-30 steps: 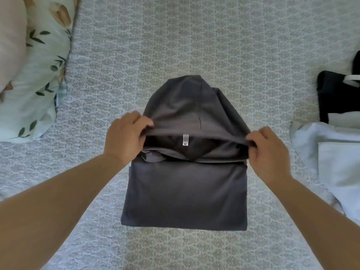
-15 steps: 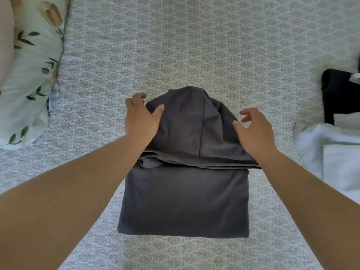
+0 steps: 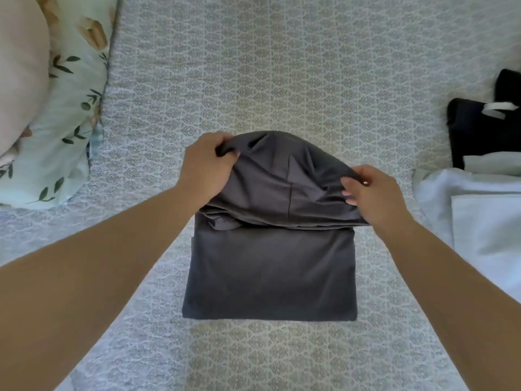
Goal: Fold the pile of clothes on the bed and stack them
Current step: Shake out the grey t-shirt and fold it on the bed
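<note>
Patterned grey bedspread (image 3: 282,80) fills our view, and at its middle lies the dark grey hoodie (image 3: 270,266), body already folded into a neat rectangle with the hood still sticking out at the far end. Our left hand (image 3: 207,167) pinches the hood's far left edge and our right hand (image 3: 372,190) pinches its right edge, so we judge the hood fold is the step in hand. Next we would need to bring the hood evenly toward us onto the body, then carry the bundle to the folded clothes (image 3: 479,193) at the right.
</note>
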